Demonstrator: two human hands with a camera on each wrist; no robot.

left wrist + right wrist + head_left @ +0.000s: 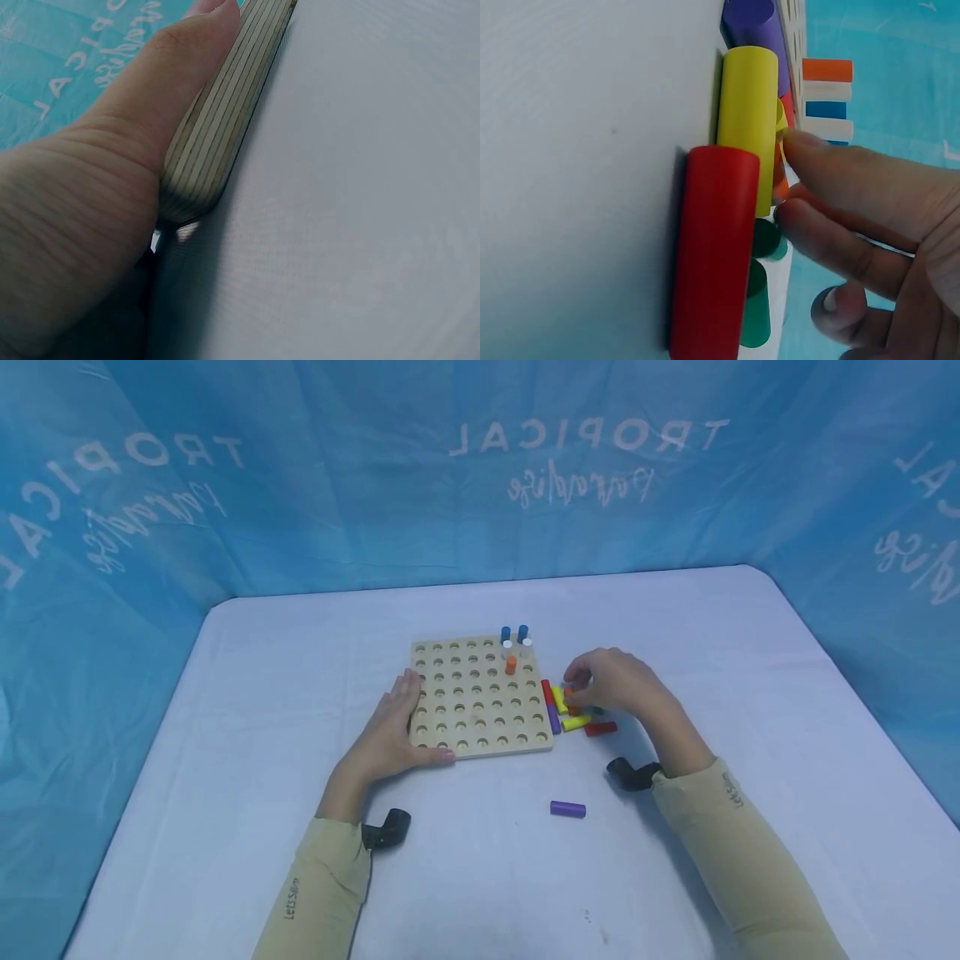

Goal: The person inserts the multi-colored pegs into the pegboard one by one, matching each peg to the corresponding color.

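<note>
1. The right hand [617,681] curves over the loose pegs, thumb and fingertips bent about an orange cylindrical peg [778,172]; I cannot tell whether they clamp it or stand just clear
2. This orange peg lies on the table, off the 3 o'clock side of a pale, square wooden board [487,714] with rows of round holes
3. Around it lie a yellow cylindrical peg [559,699] at 9 o'clock, another yellow peg [576,723] at 6, a red cylindrical peg [602,728] between 4 and 5, and green cylindrical pegs [755,315] near 4
4. A second red peg [547,691] and a purple cylindrical peg [554,719] lie along the board's 3 o'clock edge
5. The left hand [392,727] braces the board's 7 o'clock corner, thumb and fingers spread apart
6. Towards the board's 1 o'clock corner, two blue pegs [522,633], two white pegs [507,646] and one upright orange peg [511,666] stand
7. Another purple peg [567,810] lies alone towards 5 o'clock on the white-covered table [480,877]
</note>
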